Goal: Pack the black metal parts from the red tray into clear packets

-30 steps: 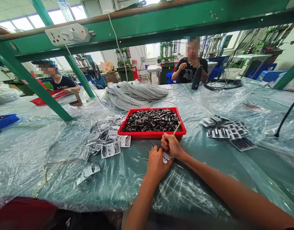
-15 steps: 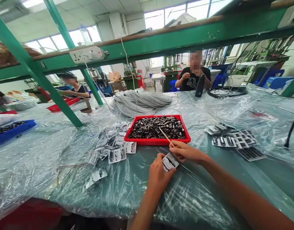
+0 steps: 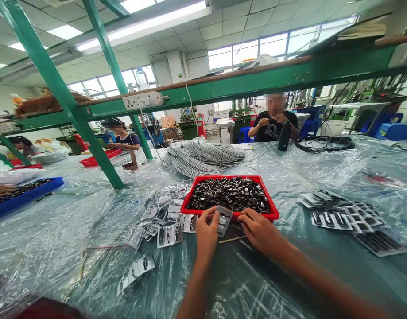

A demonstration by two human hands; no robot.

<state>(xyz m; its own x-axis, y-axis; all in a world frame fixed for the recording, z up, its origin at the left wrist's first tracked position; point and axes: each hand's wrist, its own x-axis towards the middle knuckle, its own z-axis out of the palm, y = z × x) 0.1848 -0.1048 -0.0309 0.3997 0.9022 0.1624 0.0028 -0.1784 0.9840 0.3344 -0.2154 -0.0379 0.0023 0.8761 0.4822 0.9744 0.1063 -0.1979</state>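
My left hand [image 3: 208, 228] pinches a small silvery card-like strip [image 3: 224, 220] with dark pieces on it, held upright at the front of the red tray [image 3: 273, 209]. Dark, shiny small parts [image 3: 228, 192] fill that tray. At its front rim, my right hand [image 3: 258, 230] has its fingers bent together. A thin pale stick [image 3: 232, 239] juts out to the left from under the right hand and seems gripped there; its other end is hidden. Similar silvery strips [image 3: 170, 234] lie heaped left of the tray, one of them [image 3: 137, 271] apart nearer me.
More strips [image 3: 332, 220] and dark-filled ones [image 3: 379, 243] lie to the right. A grey cable coil [image 3: 203, 157] is behind the tray. Green shelf posts [image 3: 100, 159] rise at the left. Across the table sits a person [image 3: 273, 124] behind a dark bottle [image 3: 284, 136]. A blue tray [image 3: 57, 182] stands far left.
My right hand has lowered its stick from over the parts and moved to the tray's front rim. My left hand has brought the strip up to the tray. The head view has tilted up.
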